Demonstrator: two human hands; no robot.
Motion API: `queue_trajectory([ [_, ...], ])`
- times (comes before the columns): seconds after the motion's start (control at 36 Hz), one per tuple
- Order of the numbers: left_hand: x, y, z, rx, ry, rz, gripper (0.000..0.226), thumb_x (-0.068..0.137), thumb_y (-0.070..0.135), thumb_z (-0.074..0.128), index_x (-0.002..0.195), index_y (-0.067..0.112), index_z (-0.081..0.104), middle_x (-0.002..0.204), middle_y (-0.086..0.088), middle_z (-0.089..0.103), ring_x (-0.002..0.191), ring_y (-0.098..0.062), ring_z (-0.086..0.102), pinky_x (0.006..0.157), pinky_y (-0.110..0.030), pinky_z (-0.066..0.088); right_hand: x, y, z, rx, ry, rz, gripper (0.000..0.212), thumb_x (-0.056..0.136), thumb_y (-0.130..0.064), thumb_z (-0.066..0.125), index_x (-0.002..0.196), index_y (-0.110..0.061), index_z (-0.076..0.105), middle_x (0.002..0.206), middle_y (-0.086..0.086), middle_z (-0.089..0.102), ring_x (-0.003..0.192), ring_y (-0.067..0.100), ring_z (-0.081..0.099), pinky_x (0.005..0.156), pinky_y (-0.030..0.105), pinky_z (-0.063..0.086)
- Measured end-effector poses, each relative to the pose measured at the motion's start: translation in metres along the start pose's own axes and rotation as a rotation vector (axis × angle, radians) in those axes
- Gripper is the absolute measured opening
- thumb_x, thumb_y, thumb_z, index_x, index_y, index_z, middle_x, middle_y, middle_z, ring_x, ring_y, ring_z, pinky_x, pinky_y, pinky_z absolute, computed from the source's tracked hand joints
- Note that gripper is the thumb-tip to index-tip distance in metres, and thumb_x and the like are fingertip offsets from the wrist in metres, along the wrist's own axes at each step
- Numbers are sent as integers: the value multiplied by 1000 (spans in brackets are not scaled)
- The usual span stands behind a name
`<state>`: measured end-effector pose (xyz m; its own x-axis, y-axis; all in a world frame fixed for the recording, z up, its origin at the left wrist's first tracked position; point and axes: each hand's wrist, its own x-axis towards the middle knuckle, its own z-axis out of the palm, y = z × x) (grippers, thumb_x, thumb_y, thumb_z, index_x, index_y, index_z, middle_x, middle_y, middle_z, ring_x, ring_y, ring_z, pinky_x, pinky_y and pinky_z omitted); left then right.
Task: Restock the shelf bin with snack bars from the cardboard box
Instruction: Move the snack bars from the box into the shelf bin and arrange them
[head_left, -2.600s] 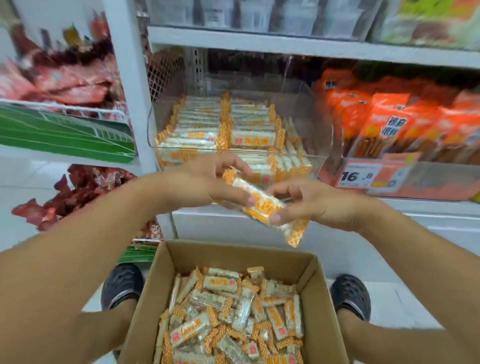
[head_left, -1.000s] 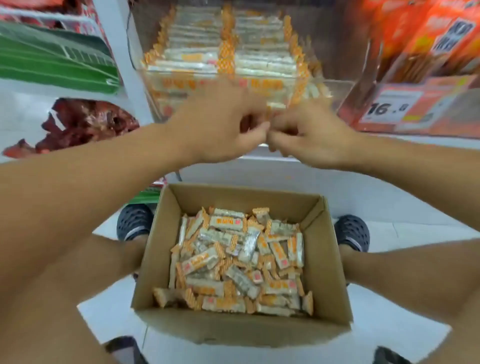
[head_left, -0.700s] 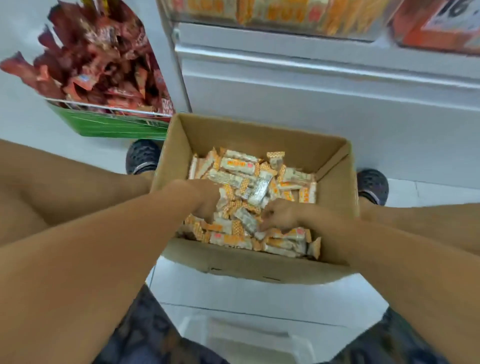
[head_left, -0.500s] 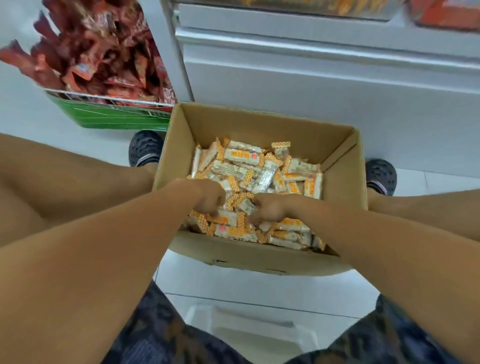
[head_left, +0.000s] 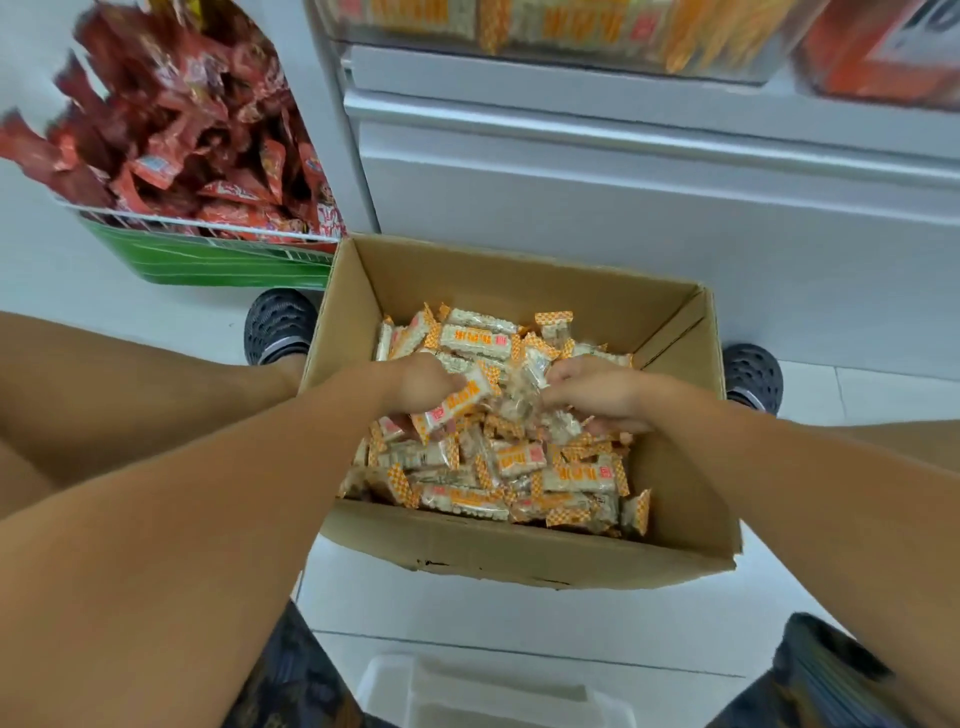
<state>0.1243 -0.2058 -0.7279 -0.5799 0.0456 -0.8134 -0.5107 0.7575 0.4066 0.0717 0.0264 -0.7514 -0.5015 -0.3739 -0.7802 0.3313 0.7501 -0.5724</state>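
Both hands are inside the open cardboard box (head_left: 519, 556), over the loose pile of snack bars (head_left: 519, 467) that fills its floor.

Left hand (head_left: 423, 387): the fingers are curled over one snack bar (head_left: 460, 402) with orange lettering on a pale wrapper. That held bar runs diagonally, one end under the palm, the other projecting toward the right hand. It lies on top of the pile, and contact with the bars beneath cannot be determined.

Right hand (head_left: 592, 392): the fingers are curled downward into the pile and close on clear-wrapped bars (head_left: 558, 423) directly below the palm. The number of bars in this grasp cannot be determined, as the fingertips are hidden among the wrappers. The two hands are near each other, with the tip of the held bar between them.

Most of the remaining bars lie on the near side of both hands, toward the person; fewer lie beyond the hands, against the far wall of the box.

Above and beyond the hands, the lower front edge of the shelf bin (head_left: 571, 31) shows at the top of the view, blurred, with bars of the same wrapper inside. Beyond the left hand and further left stands a green-fronted wire rack (head_left: 218, 260) of red packets (head_left: 182, 130). A dark shoe (head_left: 280, 325) sits just outside the box on the left-hand side, and another (head_left: 753, 376) on the right-hand side. The box rests on a white floor (head_left: 493, 618).
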Motion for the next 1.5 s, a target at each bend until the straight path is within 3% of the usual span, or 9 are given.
queue_trajectory([
  [0.08, -11, 10, -6, -527, -41, 1, 45, 104, 41, 44, 142, 18, 38, 86, -6, 60, 54, -18, 61, 55, -31, 52, -16, -10, -19, 157, 58, -152, 38, 79, -13, 82, 74, -17, 45, 66, 4, 52, 59, 17, 53, 52, 23, 40],
  [0.19, -29, 35, -20, -937, -59, 106, 28, 102, 35, 53, 123, 17, 54, 82, -14, 65, 70, -26, 59, 69, -37, 57, -43, -45, -39, 130, 117, -417, 42, 75, -1, 84, 75, -13, 44, 60, -3, 48, 46, 7, 47, 42, 20, 41],
  [0.36, -81, 103, -90, -935, -170, 338, 43, 103, 46, 38, 114, 13, 63, 84, -11, 73, 61, -18, 68, 55, -29, 58, -117, -143, -92, -936, 496, -929, 47, 60, -20, 89, 69, -28, 44, 77, -10, 47, 71, 15, 48, 61, 37, 44],
  [0.53, -162, 162, -158, -635, -261, 601, 51, 89, 50, 50, 125, 16, 62, 113, -22, 70, 76, -23, 71, 61, -31, 61, -190, -213, -140, -1108, 738, -1219, 30, 63, -14, 86, 71, -21, 58, 90, -1, 62, 82, 21, 59, 66, 39, 52],
  [0.72, -195, 199, -194, -434, 49, 782, 36, 74, 31, 69, 110, 25, 69, 101, 2, 73, 77, -17, 68, 58, -28, 59, -217, -236, -188, -376, 660, -1136, 43, 70, -42, 87, 101, -24, 64, 123, -1, 62, 110, 14, 64, 93, 31, 52],
  [0.86, -185, 221, -219, -372, 227, 970, 29, 90, 12, 66, 118, 18, 69, 88, 1, 69, 75, -11, 62, 60, -23, 53, -211, -245, -211, -100, 368, -1057, 67, 71, -10, 76, 133, -18, 52, 110, 5, 73, 94, 14, 70, 79, 27, 57],
  [1.17, -137, 233, -237, -406, 478, 966, 37, 72, 12, 84, 107, 10, 71, 95, -8, 69, 72, -11, 65, 66, -22, 57, -181, -250, -228, -431, 686, -902, 55, 65, -24, 92, 114, -24, 66, 96, -1, 74, 86, 25, 72, 80, 53, 57],
  [1.31, -140, 222, -238, -303, 473, 962, 34, 74, 11, 83, 105, 17, 71, 72, 10, 65, 54, -1, 59, 48, -11, 44, -182, -254, -221, -519, 692, -867, 53, 64, -34, 92, 109, -29, 65, 97, -8, 72, 78, 12, 69, 75, 40, 57],
  [1.5, -139, 211, -234, -105, 424, 866, 50, 61, 65, 82, 103, 41, 71, 101, 9, 75, 90, 0, 67, 82, -26, 47, -178, -246, -216, -655, 674, -838, 45, 66, -33, 91, 104, -25, 67, 91, -15, 63, 71, -11, 56, 60, 9, 39],
])
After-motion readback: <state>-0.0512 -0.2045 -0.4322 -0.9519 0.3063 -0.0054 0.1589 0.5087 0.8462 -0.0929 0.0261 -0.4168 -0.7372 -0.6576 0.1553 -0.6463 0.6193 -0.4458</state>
